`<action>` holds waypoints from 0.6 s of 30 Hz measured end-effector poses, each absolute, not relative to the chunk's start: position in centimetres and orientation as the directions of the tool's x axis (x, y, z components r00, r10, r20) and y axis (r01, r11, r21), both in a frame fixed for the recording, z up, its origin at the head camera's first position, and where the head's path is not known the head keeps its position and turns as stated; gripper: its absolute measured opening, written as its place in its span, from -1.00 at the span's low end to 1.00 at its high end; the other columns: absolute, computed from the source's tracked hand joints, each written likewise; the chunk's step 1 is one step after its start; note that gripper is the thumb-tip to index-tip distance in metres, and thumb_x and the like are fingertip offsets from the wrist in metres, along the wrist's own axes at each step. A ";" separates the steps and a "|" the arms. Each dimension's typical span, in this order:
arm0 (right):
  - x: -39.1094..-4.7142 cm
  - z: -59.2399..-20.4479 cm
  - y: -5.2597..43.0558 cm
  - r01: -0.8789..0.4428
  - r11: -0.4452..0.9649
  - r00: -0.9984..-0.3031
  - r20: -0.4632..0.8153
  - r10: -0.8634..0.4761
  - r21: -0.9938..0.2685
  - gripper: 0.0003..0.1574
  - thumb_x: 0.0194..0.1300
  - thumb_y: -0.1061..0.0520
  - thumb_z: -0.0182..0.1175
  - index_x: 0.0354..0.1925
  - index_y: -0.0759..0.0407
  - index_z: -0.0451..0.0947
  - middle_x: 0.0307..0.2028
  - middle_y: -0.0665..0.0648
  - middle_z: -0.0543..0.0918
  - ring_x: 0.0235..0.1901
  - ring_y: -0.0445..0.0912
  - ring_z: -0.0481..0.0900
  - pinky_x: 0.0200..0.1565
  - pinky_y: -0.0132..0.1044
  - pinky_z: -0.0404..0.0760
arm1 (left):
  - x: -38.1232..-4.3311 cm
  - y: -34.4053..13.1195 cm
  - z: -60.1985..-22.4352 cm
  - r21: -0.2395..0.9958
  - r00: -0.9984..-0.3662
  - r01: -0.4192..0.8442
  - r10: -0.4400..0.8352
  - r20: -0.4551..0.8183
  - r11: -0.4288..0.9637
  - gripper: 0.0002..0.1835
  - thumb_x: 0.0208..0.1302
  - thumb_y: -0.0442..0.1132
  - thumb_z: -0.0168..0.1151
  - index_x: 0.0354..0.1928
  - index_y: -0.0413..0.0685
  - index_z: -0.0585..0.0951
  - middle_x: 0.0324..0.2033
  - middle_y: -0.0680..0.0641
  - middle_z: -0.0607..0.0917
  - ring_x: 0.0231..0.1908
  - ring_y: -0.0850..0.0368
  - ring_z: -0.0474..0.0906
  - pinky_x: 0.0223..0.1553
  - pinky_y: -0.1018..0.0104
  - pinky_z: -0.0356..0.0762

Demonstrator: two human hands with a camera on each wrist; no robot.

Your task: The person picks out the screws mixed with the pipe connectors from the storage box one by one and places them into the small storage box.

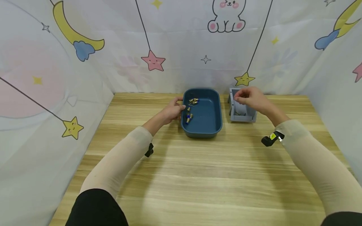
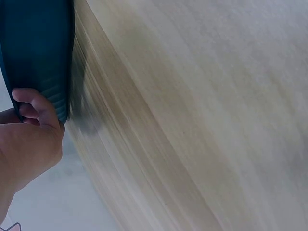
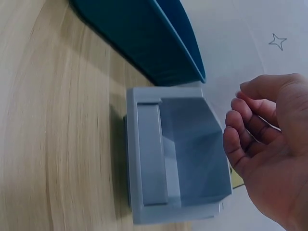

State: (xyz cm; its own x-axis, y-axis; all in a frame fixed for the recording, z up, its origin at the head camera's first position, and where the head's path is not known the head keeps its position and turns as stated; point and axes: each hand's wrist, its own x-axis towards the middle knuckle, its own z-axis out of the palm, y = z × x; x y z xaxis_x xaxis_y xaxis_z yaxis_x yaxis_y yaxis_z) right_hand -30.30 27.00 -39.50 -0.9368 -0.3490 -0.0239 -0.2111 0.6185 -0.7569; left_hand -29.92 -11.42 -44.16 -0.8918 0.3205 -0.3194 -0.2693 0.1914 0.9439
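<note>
Currently, brass fittings (image 1: 189,109): several, some with blue ends, lying loose in two small groups along the left side of the blue tray (image 1: 208,116); its right part is bare.
Thin metal pieces (image 1: 191,105): beside the upper group in that tray, too small to identify.
Grey bin (image 1: 238,119): just right of the tray, with a few small pieces (image 1: 240,114) low inside near its front wall; their kind is unclear.
Progress: partway, I judge; some small parts are in the grey bin, while the fittings and thin pieces in the blue tray look like what is left to handle.
Left hand (image 1: 171,112): its grip pinches the tray's left wall, thumb over the rim and fingers outside, probably to steady it.
Right hand (image 1: 252,99): above the grey bin, fingers curled, thumb and forefinger tips close together; no part shows in this grip, but I cannot tell whether a tiny one is hidden.
Bench (image 1: 181,175): wood-grained, carrying both containers near its far edge.
Backdrop (image 1: 181,34): white cloth printed with stars and moons, behind the bench.
</note>
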 end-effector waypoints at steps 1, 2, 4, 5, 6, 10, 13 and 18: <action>-30.3 -39.5 26.8 -0.217 0.616 -0.935 -0.019 -0.353 -0.757 -0.67 0.61 0.06 0.20 0.06 0.32 0.64 -0.06 0.28 0.65 -0.18 0.05 0.55 -0.20 -0.28 0.57 | -29.9 -11.4 -44.2 0.944 -0.892 -0.268 0.320 -0.319 0.193 -0.48 0.70 -0.26 0.00 0.58 -0.02 0.21 0.04 -0.28 0.49 -0.40 0.10 0.49 -0.39 0.21 0.44; -30.3 -39.5 26.6 -0.219 0.612 -0.934 -0.018 -0.356 -0.760 -0.67 0.61 0.05 0.20 0.06 0.31 0.65 -0.06 0.29 0.65 -0.17 0.06 0.55 -0.21 -0.30 0.56 | -30.0 -11.4 -44.2 0.944 -0.893 -0.268 0.318 -0.319 0.195 -0.48 0.70 -0.26 0.00 0.58 -0.02 0.21 0.02 -0.26 0.48 -0.41 0.10 0.49 -0.40 0.21 0.45; -30.4 -39.5 26.3 -0.219 0.608 -0.933 -0.018 -0.358 -0.763 -0.66 0.61 0.03 0.21 0.07 0.29 0.65 -0.06 0.31 0.65 -0.17 0.09 0.54 -0.21 -0.28 0.56 | -30.0 -11.4 -44.3 0.943 -0.894 -0.267 0.315 -0.319 0.196 -0.48 0.70 -0.26 0.00 0.58 -0.03 0.21 -0.01 -0.24 0.48 -0.41 0.09 0.49 -0.41 0.23 0.45; -30.4 -39.5 26.1 -0.217 0.606 -0.933 -0.019 -0.358 -0.765 -0.66 0.62 0.03 0.20 0.07 0.29 0.65 -0.05 0.32 0.65 -0.16 0.11 0.54 -0.20 -0.26 0.56 | -30.0 -11.3 -44.3 0.944 -0.894 -0.268 0.314 -0.318 0.195 -0.48 0.70 -0.26 0.00 0.58 -0.03 0.21 -0.01 -0.24 0.47 -0.40 0.09 0.49 -0.41 0.23 0.45; -30.5 -39.4 25.9 -0.216 0.606 -0.933 -0.020 -0.358 -0.766 -0.66 0.62 0.03 0.20 0.08 0.28 0.64 -0.04 0.33 0.65 -0.15 0.11 0.54 -0.20 -0.24 0.56 | -30.1 -11.3 -44.4 0.944 -0.895 -0.267 0.314 -0.318 0.195 -0.48 0.70 -0.26 0.00 0.57 -0.03 0.21 -0.02 -0.23 0.47 -0.41 0.09 0.48 -0.42 0.25 0.44; -30.7 -39.3 25.1 -0.232 0.615 -0.933 -0.006 -0.359 -0.754 -0.68 0.61 0.05 0.20 0.05 0.27 0.66 -0.06 0.33 0.68 -0.14 0.12 0.58 -0.19 -0.22 0.56 | -30.1 -11.3 -44.4 0.946 -0.896 -0.263 0.316 -0.312 0.189 -0.49 0.70 -0.27 0.00 0.57 -0.04 0.22 -0.03 -0.23 0.45 -0.41 0.09 0.47 -0.44 0.26 0.43; -30.9 -39.2 24.3 -0.241 0.618 -0.929 -0.005 -0.369 -0.748 -0.70 0.61 0.04 0.20 0.02 0.25 0.67 -0.09 0.28 0.69 -0.11 0.15 0.61 -0.13 -0.17 0.60 | -30.1 -11.3 -44.4 0.944 -0.895 -0.270 0.313 -0.319 0.191 -0.48 0.70 -0.27 0.00 0.57 -0.03 0.22 -0.02 -0.22 0.45 -0.41 0.08 0.46 -0.43 0.24 0.43; -31.3 -39.3 23.1 -0.241 0.567 -0.920 -0.001 -0.392 -0.788 -0.71 0.61 0.05 0.19 0.01 0.27 0.65 -0.15 0.20 0.67 -0.09 0.28 0.58 -0.07 0.03 0.60 | -30.1 -11.3 -44.3 0.943 -0.896 -0.269 0.308 -0.320 0.198 -0.47 0.70 -0.26 0.01 0.58 -0.03 0.21 0.03 -0.26 0.46 -0.39 0.08 0.47 -0.40 0.21 0.44</action>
State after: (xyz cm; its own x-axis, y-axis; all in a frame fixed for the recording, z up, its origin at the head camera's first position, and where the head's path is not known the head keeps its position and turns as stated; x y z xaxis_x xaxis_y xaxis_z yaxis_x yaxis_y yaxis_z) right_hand -31.33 23.11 -39.29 -0.9200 -0.3919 -0.0006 -0.2408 0.5666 -0.7880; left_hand -30.05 -11.32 -44.34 -0.8961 0.3077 -0.3199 -0.2688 0.1975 0.9427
